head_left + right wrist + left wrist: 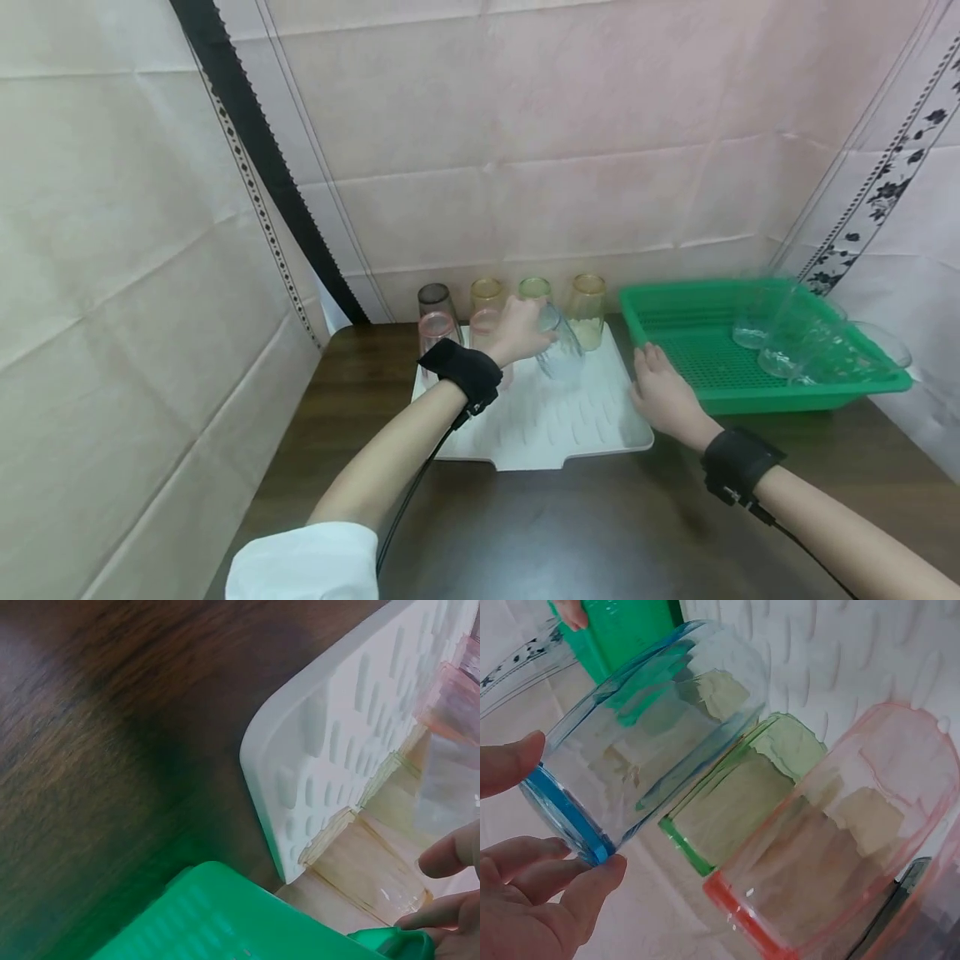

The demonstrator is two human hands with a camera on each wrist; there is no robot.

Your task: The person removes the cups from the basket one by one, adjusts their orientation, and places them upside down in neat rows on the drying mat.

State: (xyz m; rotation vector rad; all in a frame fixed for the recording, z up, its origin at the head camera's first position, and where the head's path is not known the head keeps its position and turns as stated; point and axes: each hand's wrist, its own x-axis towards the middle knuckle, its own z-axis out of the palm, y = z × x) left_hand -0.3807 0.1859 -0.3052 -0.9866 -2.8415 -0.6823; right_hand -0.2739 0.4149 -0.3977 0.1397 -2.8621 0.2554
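Left hand [519, 332] pinches the tilted blue glass [562, 348], likely placing it on the tray [540, 429]; straighten it, lower gently; right hand [669, 396] lies loose beside the basket [701, 291].

- Head: looks forward and down over the wooden table [525, 525], widest and farthest, taking in left hand [519, 332] and right hand [667, 396].
- Left wrist: very near, facing the blue-rimmed glass [649, 739], roughly upside down.
- Right wrist: close, strongly tilted, facing the tray's corner.
- All three share white tray [551, 429] and green basket [750, 401].
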